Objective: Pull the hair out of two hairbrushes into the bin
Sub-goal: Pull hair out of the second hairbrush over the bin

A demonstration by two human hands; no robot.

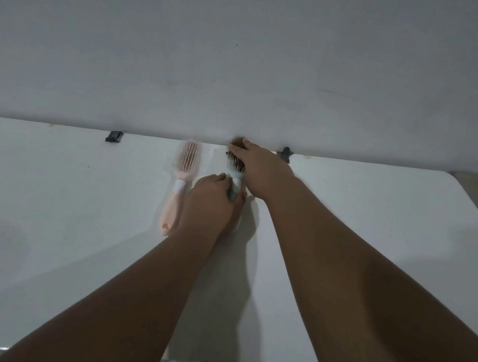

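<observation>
1. The left hand (215,199) is wrapped round the handle of the green hairbrush (235,182). Its fingers are curled tight over the top and the thumb is tucked under on the right side.
2. The right hand (258,168) lies over the head of the same brush. Its fingers bend down onto a brown tuft of hair (237,142) at the far end of the bristles, gripping it. The thumb is hidden, so how the pinch closes cannot be told.
3. The green hairbrush lies bristles up on the white table (52,205), its head towards the wall (244,63).
4. The pink hairbrush (186,160) lies just to the left, bristles up and parallel. No hand touches it, though its handle lies just beside the left wrist.
5. A white band wraps the pink handle; no writing on it can be read.
6. Two dark clips (114,136) sit at the table's far edge against the wall.
</observation>
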